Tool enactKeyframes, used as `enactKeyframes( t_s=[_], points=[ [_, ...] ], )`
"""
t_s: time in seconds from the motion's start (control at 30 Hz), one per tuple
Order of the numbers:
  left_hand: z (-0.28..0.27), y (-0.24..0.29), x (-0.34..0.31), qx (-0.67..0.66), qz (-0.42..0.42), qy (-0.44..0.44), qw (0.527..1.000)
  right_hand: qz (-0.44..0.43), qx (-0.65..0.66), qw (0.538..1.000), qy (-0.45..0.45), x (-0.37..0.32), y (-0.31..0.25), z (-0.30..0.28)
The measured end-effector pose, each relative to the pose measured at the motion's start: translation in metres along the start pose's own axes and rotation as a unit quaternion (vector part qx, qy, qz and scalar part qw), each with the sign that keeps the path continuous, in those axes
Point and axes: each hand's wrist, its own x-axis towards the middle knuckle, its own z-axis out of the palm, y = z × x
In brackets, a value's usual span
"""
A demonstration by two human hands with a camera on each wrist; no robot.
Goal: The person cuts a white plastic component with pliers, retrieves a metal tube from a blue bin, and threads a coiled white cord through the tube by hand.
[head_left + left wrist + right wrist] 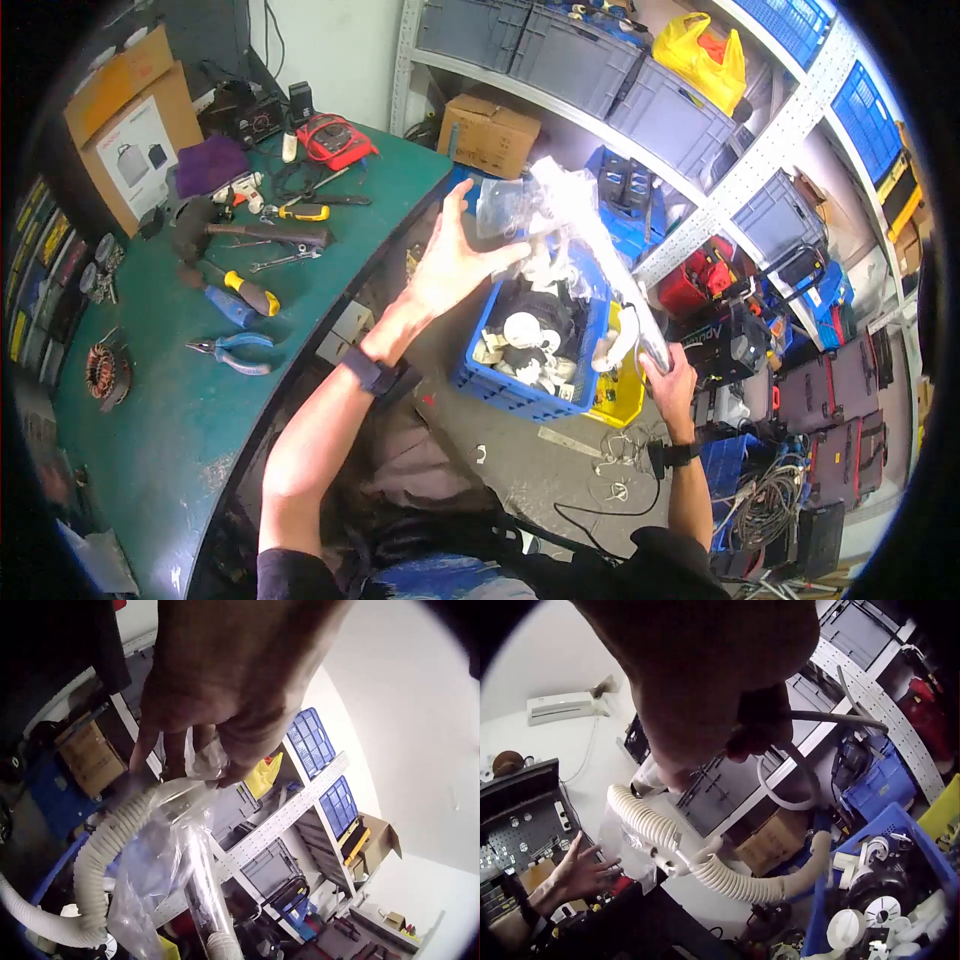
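Observation:
My right hand [672, 385] grips the lower end of a long, shiny tube [618, 270], raised at a slant. Crumpled clear plastic wrap [572, 200] covers its upper end. A ribbed cream hose [735, 879] hangs curved beside the tube in the right wrist view; the left wrist view shows this hose [91, 874] bending next to the wrap. With fingers spread, my left hand [450, 268] is up to the left of the wrap, thumb pointing at it. Below stands a blue crate [520, 397] holding white and black plastic parts [524, 330].
At left, a green workbench [150, 440] carries pliers [235, 352], a hammer [250, 232], screwdrivers and a red multimeter [335, 142]. A yellow bin [625, 395] sits beside the crate. Shelving with grey boxes [575, 60] stands behind; cables [765, 510] lie at right.

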Motion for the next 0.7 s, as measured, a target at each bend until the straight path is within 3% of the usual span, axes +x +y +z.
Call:
enactKeyframes(
  t_s=[0.03,0.07,0.1,0.13,0.2,0.23,0.27,0.33,0.53,0.6,0.67,0.7],
  points=[
    [0.006,-0.001,0.007,-0.168,-0.008,-0.018,0.986,-0.004,0.005,1.0,0.005,-0.003,-0.002,-0.001],
    [0.011,-0.003,0.011,-0.332,-0.014,-0.036,0.943,-0.007,0.01,1.0,0.01,-0.005,-0.003,0.0],
    [0.012,0.0,0.013,-0.248,-0.058,-0.024,0.967,-0.018,-0.005,1.0,0.016,-0.007,0.001,0.001],
    [0.013,0.0,0.015,-0.254,-0.089,-0.069,0.961,-0.017,-0.003,1.0,0.017,-0.012,0.002,0.002],
    [0.014,0.008,0.006,-0.171,-0.095,-0.09,0.976,-0.04,-0.031,0.997,0.052,-0.018,0.002,0.006],
    [0.012,0.021,-0.002,-0.082,-0.073,-0.065,0.992,-0.053,-0.037,0.997,0.052,-0.021,0.002,0.009],
    [0.015,0.018,-0.004,-0.081,-0.073,-0.068,0.992,-0.05,-0.037,0.997,0.052,-0.025,0.003,0.014],
    [0.023,0.008,-0.005,0.0,-0.114,-0.034,0.993,-0.055,-0.006,0.997,0.045,-0.033,0.007,0.026],
    [0.027,0.01,-0.015,0.082,-0.102,-0.042,0.99,-0.095,-0.039,0.995,0.007,-0.052,0.018,0.061],
    [0.027,0.013,-0.016,0.073,-0.154,-0.095,0.981,-0.078,-0.03,0.996,-0.009,-0.055,0.018,0.069],
    [0.039,-0.004,-0.02,0.077,-0.129,-0.085,0.985,-0.045,-0.007,0.998,-0.053,-0.057,0.014,0.069],
    [0.044,-0.01,-0.021,0.08,-0.105,-0.077,0.988,-0.035,0.031,0.991,-0.125,-0.058,0.016,0.072]
  ],
)
